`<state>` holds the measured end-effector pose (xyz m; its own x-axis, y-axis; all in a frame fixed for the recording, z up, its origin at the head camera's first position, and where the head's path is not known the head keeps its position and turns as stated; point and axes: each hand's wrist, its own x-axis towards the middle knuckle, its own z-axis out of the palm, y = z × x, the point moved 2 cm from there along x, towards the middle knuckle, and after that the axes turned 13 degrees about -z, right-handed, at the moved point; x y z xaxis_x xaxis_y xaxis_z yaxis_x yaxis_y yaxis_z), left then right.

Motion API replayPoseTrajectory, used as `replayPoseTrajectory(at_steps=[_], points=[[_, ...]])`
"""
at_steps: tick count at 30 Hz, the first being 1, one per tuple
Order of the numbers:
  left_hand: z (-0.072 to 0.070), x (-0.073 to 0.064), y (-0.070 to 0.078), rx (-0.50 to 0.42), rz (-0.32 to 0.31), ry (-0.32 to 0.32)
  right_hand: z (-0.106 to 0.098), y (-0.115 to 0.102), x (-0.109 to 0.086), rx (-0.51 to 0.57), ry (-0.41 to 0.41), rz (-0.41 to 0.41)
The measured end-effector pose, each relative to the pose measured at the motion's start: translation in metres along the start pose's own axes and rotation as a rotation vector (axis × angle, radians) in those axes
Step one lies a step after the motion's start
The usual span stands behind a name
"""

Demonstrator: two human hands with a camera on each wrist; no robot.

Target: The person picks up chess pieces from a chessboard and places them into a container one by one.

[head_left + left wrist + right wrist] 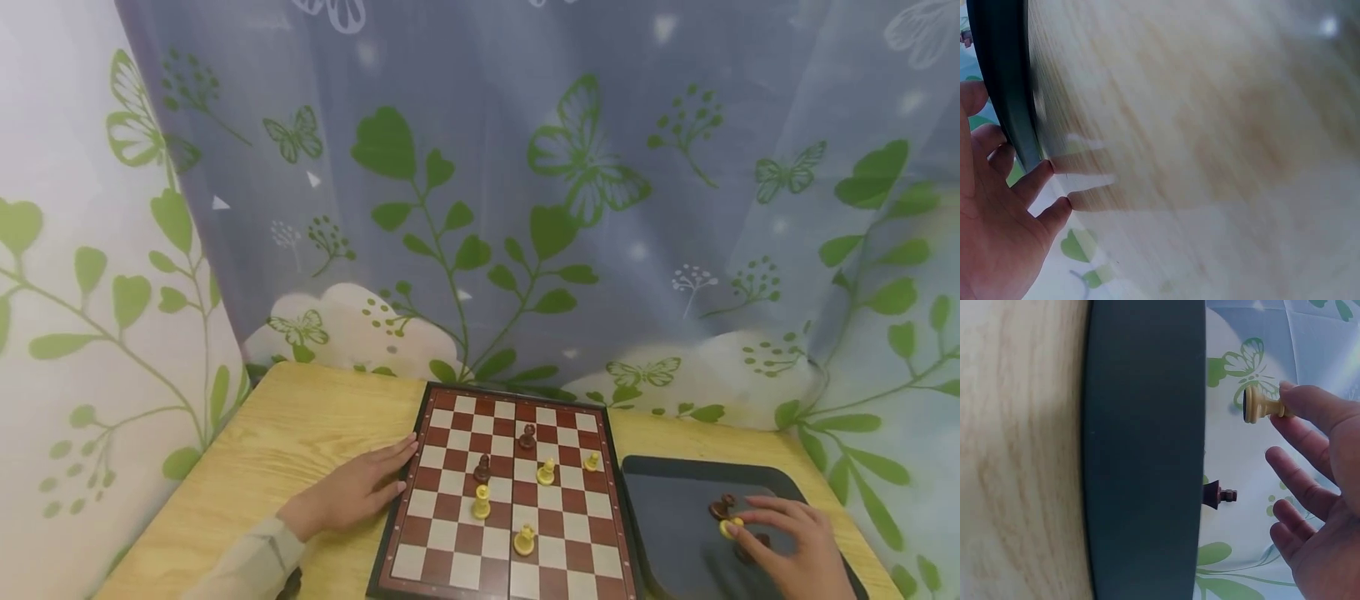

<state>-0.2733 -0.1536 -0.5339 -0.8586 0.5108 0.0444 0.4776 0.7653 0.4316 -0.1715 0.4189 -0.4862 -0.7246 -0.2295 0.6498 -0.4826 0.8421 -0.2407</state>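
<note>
My left hand (358, 490) rests beside the chessboard (491, 567), its extended fingers touching the board's left edge. In the left wrist view, those fingers (1057, 212) meet the tabletop and the board's dark side. Over the dark tray (675, 468), my right hand (806, 546) pinches a pale yellow chess piece (1261, 405) between thumb and index finger, its base clear of the tray in the right wrist view. The other fingers are spread. A brown chess piece (722, 507) stands in the tray near the yellow one. Another dark piece (752, 546) is partly hidden by the right hand.
Brown pieces (527, 437) and yellow pieces (524, 540) stand scattered on the board. The tray lies close against the board's right side. Both are on a wooden table (322, 417), with a leaf-patterned curtain (465, 250) behind. A dark object (288, 583) shows beside the left sleeve.
</note>
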Motion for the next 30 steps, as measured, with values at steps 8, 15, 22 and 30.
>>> replayPoseTrajectory(at_steps=[8,15,22,30], points=[[0.0,0.001,-0.003,-0.012,0.01,-0.002,0.006,0.005,-0.006,0.019,-0.022,-0.002],[0.001,0.001,-0.003,-0.02,0.016,0.009,0.006,0.007,-0.009,0.015,-0.077,0.067],[0.0,-0.001,0.001,-0.016,0.01,-0.005,0.007,0.008,-0.011,0.009,-0.107,0.086],[-0.002,-0.001,0.0,-0.021,0.005,-0.003,0.009,0.005,-0.008,0.038,-0.231,0.225]])
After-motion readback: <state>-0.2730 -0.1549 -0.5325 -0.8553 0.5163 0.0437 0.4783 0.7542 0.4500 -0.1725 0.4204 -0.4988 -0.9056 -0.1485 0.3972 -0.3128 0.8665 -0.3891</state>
